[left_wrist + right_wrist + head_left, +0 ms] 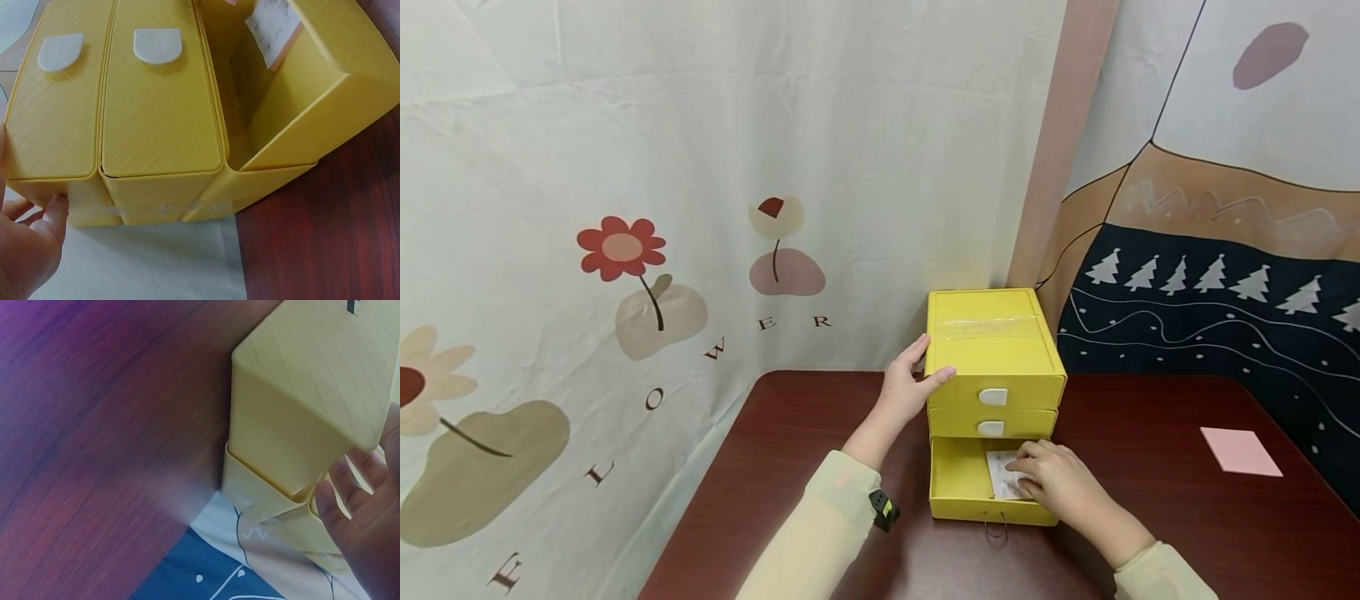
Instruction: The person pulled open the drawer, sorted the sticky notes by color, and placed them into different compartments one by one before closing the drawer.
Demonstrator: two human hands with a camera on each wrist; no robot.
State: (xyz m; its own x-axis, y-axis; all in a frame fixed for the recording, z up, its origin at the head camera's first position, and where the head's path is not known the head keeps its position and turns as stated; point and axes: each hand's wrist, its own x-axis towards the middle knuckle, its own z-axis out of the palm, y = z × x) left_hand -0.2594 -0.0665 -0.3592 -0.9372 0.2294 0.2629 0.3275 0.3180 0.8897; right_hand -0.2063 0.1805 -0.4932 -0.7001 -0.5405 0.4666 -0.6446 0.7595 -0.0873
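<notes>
A yellow three-drawer box (992,333) stands on the table, with its bottom drawer (958,471) pulled out. My left hand (904,387) rests on the box's upper left corner, thumb over the front edge and fingers along the side. In the left wrist view, the left thumb (57,212) lies against the yellow wall. A white printed paper piece (1000,475) lies inside the open drawer at its right part. My right hand (1063,479) reaches over the drawer's right wall, fingers bent, fingertips over the paper; I cannot tell whether they pinch it.
The upper two drawers are closed and have white tabs (992,397). A wire loop (996,527) hangs at the open drawer's front. To the right, a pink square pad (1240,452) lies on the dark red table (1135,433). Patterned curtains (887,167) hang behind.
</notes>
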